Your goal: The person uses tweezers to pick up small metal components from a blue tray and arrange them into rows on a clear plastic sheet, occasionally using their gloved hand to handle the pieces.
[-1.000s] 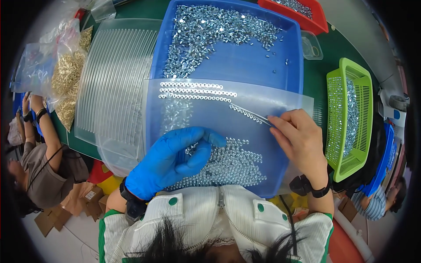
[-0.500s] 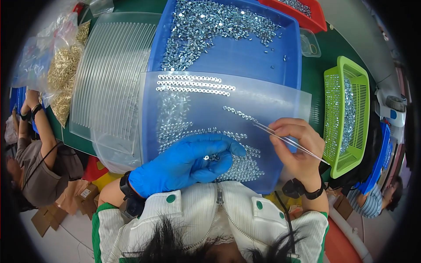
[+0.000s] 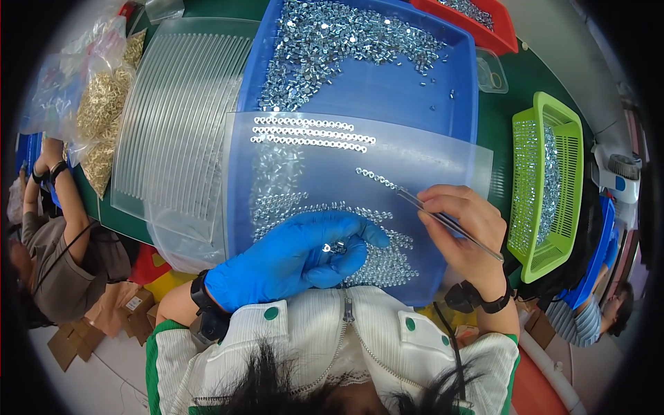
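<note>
My right hand (image 3: 467, 232) pinches a pair of metal tweezers (image 3: 449, 223). Their tips touch or nearly touch the lower right end of a short slanted row of small shiny metal parts (image 3: 377, 178) on a translucent sheet (image 3: 429, 155). In a blue glove, my left hand (image 3: 297, 252) is cupped low over the sheet, its fingers curled around a few of the small metal parts (image 3: 328, 247). Beneath and beside that hand lie many loose parts (image 3: 384, 266). Three straight rows of the parts (image 3: 311, 134) lie near the sheet's far edge.
The sheet rests across a blue tray (image 3: 449, 114) heaped with metal parts at the far side. To the left are a ribbed clear panel (image 3: 180, 117) and bags of brass-coloured pieces (image 3: 104, 104). A green basket (image 3: 577, 207) stands right; a red bin (image 3: 508, 31) sits beyond. Other people work at both sides.
The tweezers' tips have moved slightly left along the slanted row, and their prongs look closer together. Another metal part shows more plainly within the gloved left hand, which otherwise stays put.
</note>
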### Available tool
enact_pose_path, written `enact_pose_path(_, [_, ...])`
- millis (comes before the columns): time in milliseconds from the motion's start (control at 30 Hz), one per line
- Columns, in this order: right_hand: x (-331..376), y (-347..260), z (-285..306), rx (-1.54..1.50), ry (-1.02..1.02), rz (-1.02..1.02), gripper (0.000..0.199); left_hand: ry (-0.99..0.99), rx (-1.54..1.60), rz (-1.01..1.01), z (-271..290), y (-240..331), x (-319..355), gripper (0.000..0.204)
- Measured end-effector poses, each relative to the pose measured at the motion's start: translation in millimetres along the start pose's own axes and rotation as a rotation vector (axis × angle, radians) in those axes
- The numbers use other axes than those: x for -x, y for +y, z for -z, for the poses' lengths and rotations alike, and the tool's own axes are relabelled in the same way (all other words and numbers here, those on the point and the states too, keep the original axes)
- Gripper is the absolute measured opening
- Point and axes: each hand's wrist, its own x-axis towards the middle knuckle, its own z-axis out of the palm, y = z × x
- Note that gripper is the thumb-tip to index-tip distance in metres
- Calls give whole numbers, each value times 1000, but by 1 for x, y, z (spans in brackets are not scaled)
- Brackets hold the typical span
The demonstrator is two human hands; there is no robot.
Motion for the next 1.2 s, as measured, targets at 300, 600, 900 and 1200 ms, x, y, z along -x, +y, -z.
enact_pose_path(300, [0,1,-1,24,8,16,20,-5,-7,1,0,0,0,38])
enact_pose_path(600, [4,-1,8,-13,36,-95,18,7,-30,-13,-1,-1,0,38])
enact_pose_path(900, [1,2,6,-46,-10,-137,16,3,-40,-12,0,-1,0,38])
enact_pose_path(1200, [1,2,2,-106,67,-188,14,11,-31,-12,1,-2,0,38])
